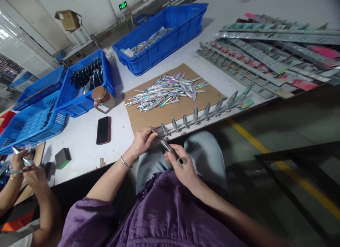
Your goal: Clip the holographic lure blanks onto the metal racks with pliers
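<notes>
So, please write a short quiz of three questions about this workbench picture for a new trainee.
1. True or false: the phone lies on the cardboard sheet.
2. Which lies in a pile on the cardboard sheet? A) black pliers B) shiny lures C) green blocks
3. Fill in: the left hand touches the near end of the metal ____ with upright lures clipped on it, and the right hand holds a slim tool.

Key: 1 false, it lies on the white table; 2 B; 3 strip.
</notes>
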Demonstrator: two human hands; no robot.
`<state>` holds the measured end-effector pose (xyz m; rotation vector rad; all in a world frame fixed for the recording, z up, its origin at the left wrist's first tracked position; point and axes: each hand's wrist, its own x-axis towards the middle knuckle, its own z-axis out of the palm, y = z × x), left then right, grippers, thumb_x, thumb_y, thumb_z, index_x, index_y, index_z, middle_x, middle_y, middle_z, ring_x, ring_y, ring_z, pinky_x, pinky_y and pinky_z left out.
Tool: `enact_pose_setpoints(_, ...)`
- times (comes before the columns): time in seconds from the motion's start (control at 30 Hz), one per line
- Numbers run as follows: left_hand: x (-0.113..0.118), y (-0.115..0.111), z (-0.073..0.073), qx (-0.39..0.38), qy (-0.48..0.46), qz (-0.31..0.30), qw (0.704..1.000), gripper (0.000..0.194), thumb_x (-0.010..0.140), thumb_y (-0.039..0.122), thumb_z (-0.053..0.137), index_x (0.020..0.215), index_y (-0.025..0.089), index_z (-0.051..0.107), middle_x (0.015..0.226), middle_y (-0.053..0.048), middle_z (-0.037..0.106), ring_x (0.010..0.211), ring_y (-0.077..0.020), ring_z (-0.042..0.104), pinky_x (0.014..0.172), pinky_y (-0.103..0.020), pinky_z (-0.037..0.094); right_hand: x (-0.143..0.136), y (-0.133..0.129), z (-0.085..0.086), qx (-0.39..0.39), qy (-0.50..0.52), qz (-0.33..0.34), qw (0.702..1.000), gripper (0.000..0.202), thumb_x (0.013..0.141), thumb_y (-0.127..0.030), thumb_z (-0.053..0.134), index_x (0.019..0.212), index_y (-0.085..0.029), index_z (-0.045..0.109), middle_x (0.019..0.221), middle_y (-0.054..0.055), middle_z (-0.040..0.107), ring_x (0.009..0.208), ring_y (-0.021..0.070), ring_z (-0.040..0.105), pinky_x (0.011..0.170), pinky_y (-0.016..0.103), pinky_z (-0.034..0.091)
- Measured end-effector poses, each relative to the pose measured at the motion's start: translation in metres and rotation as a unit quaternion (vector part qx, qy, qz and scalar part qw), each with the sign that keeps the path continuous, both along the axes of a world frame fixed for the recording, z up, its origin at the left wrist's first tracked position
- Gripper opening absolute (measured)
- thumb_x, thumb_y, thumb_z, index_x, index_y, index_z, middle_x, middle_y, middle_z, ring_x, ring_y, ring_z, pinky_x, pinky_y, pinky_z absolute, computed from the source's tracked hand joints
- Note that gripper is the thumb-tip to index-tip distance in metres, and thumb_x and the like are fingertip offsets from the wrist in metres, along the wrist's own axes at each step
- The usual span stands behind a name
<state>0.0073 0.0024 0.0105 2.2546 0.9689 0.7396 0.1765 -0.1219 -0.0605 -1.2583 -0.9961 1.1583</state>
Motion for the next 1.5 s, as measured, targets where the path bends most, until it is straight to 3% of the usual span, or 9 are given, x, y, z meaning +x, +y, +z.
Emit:
enact_pose_setpoints(0.13, 0.000, -0.001, -0.001, 0.005, 0.000, 0.006, 1.000, 0.037, 0.106, 0.050, 0.049, 0.096, 0.020, 0.068, 0.096, -0.008, 0.075, 0.090, -0.0191, 0.071, 0.087, -0.032, 0.055, 0.003, -0.002, 0.012, 0.148, -0.446, -0.005, 0.883, 0.030, 0.103, -0.026, 0.050, 0.127, -0.013, 0.061, 0.100, 0.014, 0.078, 0.087, 0.0270, 0.074, 0.082, 0.040, 0.051)
enact_pose_setpoints(0.37, 0.000, -0.001, -0.003, 0.001, -0.006, 0.007, 1.000, 0.040, 0.106, 0.052, 0.048, 0.095, 0.019, 0.068, 0.094, -0.008, 0.075, 0.088, -0.0192, 0.070, 0.083, -0.032, 0.055, -0.005, -0.010, 0.021, 0.116, -0.526, 0.007, 0.843, 0.024, 0.103, -0.019, 0.049, 0.125, -0.016, 0.058, 0.100, 0.011, 0.078, 0.085, 0.0250, 0.073, 0.081, 0.037, 0.046)
enact_pose_setpoints(0.57, 0.000, -0.001, -0.006, 0.002, -0.003, 0.009, 1.000, 0.041, 0.106, 0.054, 0.047, 0.096, 0.019, 0.068, 0.094, -0.008, 0.075, 0.088, -0.0192, 0.070, 0.083, -0.033, 0.055, -0.015, 0.002, 0.007, -0.022, -0.085, 0.001, 0.996, 0.025, 0.098, -0.038, 0.058, 0.116, -0.021, 0.059, 0.083, 0.003, 0.067, 0.068, 0.0198, 0.061, 0.069, 0.033, 0.046)
enact_pose_setpoints(0.8, 0.000, -0.004, -0.005, 0.010, 0.006, 0.015, 1.000, 0.041, 0.107, 0.052, 0.046, 0.095, 0.019, 0.067, 0.092, -0.008, 0.074, 0.085, -0.0192, 0.069, 0.081, -0.032, 0.054, -0.008, 0.007, 0.000, -0.117, 0.363, 0.103, 0.919, 0.036, 0.096, -0.055, 0.058, 0.101, -0.021, 0.065, 0.065, -0.007, 0.050, 0.046, 0.0083, 0.037, 0.053, 0.023, 0.038)
enact_pose_setpoints(0.93, 0.000, -0.003, -0.007, 0.019, 0.022, 0.004, 1.000, 0.041, 0.107, 0.052, 0.046, 0.093, 0.018, 0.066, 0.090, -0.010, 0.073, 0.084, -0.0209, 0.068, 0.079, -0.034, 0.054, 0.009, 0.000, 0.008, -0.005, -0.040, 0.043, 0.998, 0.030, 0.100, -0.047, 0.057, 0.114, -0.021, 0.062, 0.085, 0.005, 0.072, 0.071, 0.0199, 0.065, 0.069, 0.033, 0.049)
enact_pose_setpoints(1.13, -0.001, -0.002, -0.007, 0.032, 0.056, 0.003, 0.998, 0.036, 0.106, 0.048, 0.049, 0.093, 0.018, 0.066, 0.089, -0.010, 0.071, 0.081, -0.0210, 0.067, 0.076, -0.034, 0.053, 0.006, 0.003, 0.036, 0.090, -0.588, 0.078, 0.800, 0.028, 0.102, -0.015, 0.047, 0.125, -0.011, 0.063, 0.087, 0.014, 0.072, 0.075, 0.0250, 0.067, 0.078, 0.038, 0.044)
enact_pose_setpoints(1.23, 0.000, -0.003, -0.004, 0.028, 0.049, 0.002, 0.998, 0.028, 0.104, 0.042, 0.053, 0.096, 0.019, 0.066, 0.091, -0.008, 0.072, 0.083, -0.0205, 0.068, 0.077, -0.033, 0.054, -0.005, 0.005, 0.033, 0.024, -0.482, 0.075, 0.873, 0.022, 0.098, -0.017, 0.054, 0.119, -0.015, 0.061, 0.088, 0.011, 0.069, 0.072, 0.0236, 0.063, 0.075, 0.037, 0.043)
enact_pose_setpoints(1.33, 0.000, -0.004, -0.003, 0.020, 0.037, 0.005, 0.999, 0.016, 0.100, 0.032, 0.056, 0.098, 0.020, 0.066, 0.093, -0.007, 0.072, 0.085, -0.0202, 0.068, 0.080, -0.033, 0.055, -0.010, 0.007, 0.017, -0.045, -0.078, 0.042, 0.995, 0.023, 0.090, -0.031, 0.067, 0.108, -0.023, 0.056, 0.074, -0.001, 0.057, 0.061, 0.0174, 0.051, 0.065, 0.031, 0.041)
enact_pose_setpoints(1.5, 0.000, -0.005, -0.006, 0.012, 0.038, 0.013, 0.999, 0.025, 0.083, 0.012, 0.054, 0.105, 0.019, 0.064, 0.096, -0.007, 0.072, 0.083, -0.0196, 0.067, 0.079, -0.033, 0.056, -0.012, 0.015, -0.003, -0.086, 0.275, 0.088, 0.953, 0.030, 0.094, -0.054, 0.052, 0.087, -0.024, 0.053, 0.061, -0.013, 0.023, 0.046, 0.0085, 0.009, 0.051, 0.024, 0.029)
